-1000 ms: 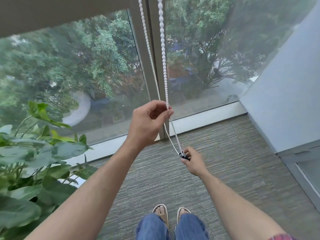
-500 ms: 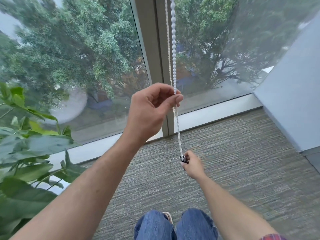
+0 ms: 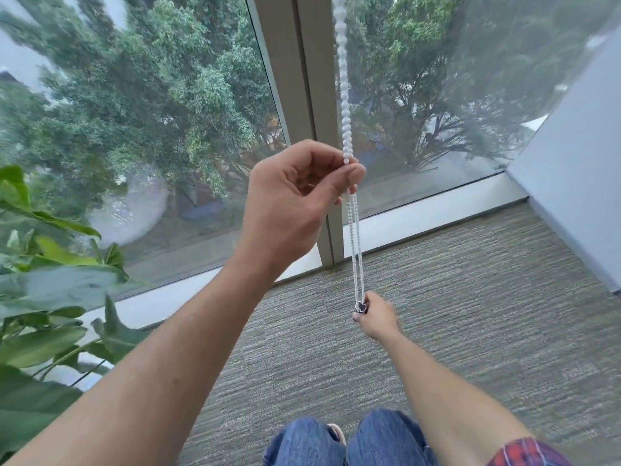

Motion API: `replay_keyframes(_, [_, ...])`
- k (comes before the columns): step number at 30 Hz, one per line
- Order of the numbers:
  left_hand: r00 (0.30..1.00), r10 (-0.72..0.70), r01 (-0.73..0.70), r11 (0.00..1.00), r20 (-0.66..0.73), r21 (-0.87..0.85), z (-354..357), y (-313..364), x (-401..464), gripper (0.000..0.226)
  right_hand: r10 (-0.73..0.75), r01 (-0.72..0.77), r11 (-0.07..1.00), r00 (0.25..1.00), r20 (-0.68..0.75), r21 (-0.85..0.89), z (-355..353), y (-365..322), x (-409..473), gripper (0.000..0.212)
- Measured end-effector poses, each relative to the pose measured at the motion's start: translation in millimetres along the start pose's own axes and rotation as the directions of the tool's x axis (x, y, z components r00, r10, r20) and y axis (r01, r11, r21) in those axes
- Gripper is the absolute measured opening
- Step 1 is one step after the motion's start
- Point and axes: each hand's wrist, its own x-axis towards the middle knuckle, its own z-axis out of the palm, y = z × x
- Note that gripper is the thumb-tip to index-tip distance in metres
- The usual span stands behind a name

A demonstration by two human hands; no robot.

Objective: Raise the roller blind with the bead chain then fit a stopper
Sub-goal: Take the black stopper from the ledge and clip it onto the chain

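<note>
A white bead chain (image 3: 343, 79) hangs down in front of the window mullion (image 3: 302, 95). My left hand (image 3: 295, 203) pinches the chain between thumb and fingertips at mid height. Below it the chain's two strands run close together down to a small dark stopper piece (image 3: 360, 307) at the bottom of the loop. My right hand (image 3: 376, 317) grips that piece and the loop's end, low over the carpet. The roller blind itself is out of frame above.
Large windows fill the upper view, with trees outside. A leafy potted plant (image 3: 43, 280) stands at my left. A pale wall (image 3: 578, 163) closes the right side. Grey carpet (image 3: 470, 314) covers the floor, and my knees in jeans (image 3: 336, 442) show at the bottom.
The blind's lower edge, seen at top left a second ago, has left the view. The chain's two strands have drawn together. My left hand sits higher in view, my right hand stays low.
</note>
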Motion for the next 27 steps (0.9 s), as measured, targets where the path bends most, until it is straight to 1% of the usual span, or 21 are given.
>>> replay_keyframes(3, [0.999,-0.022,0.021,0.999,0.024,0.035,-0.6,2.0,-0.4,0.012,-0.012,0.013,1.000,0.999,0.038,-0.019,-8.8,-8.1,-4.4,0.019])
replay_keyframes(7, [0.998,-0.063,0.062,0.996,0.017,0.071,-1.4,6.8,-2.1,0.006,-0.078,0.078,0.997,0.996,0.042,-0.004,-35.4,-27.7,-18.5,0.035])
replay_keyframes(9, [0.996,-0.091,0.090,0.993,0.013,0.080,-1.4,9.5,-3.6,0.007,-0.130,0.129,0.991,0.991,0.037,0.031,-53.0,-43.6,-27.9,0.038])
replay_keyframes(14, [0.980,-0.197,0.196,0.976,0.000,0.097,-2.8,18.2,-5.4,0.013,-0.293,0.301,0.944,0.953,-0.072,0.138,-113.2,-98.0,-64.8,0.030])
replay_keyframes(18, [0.961,-0.275,0.274,0.957,0.000,0.099,-4.5,38.5,-0.2,0.007,-0.411,0.437,0.878,0.898,-0.160,0.194,-158.0,-147.6,-105.2,0.023])
replay_keyframes(21, [0.962,-0.269,0.271,0.961,-0.047,0.049,-9.7,67.5,16.3,0.008,-0.470,0.507,0.825,0.861,-0.192,0.252,-191.6,-185.4,-136.4,0.018])
replay_keyframes(25, [0.971,-0.215,0.218,0.976,-0.104,0.016,-21.0,116.0,50.9,0.016,-0.528,0.585,0.750,0.811,-0.253,0.309,-239.2,-237.0,-177.0,0.007])
replay_keyframes(27, [0.975,-0.188,0.191,0.982,-0.121,0.009,-26.7,144.1,70.7,0.017,-0.576,0.641,0.708,0.767,-0.284,0.296,-264.0,-263.2,-197.3,0.010])
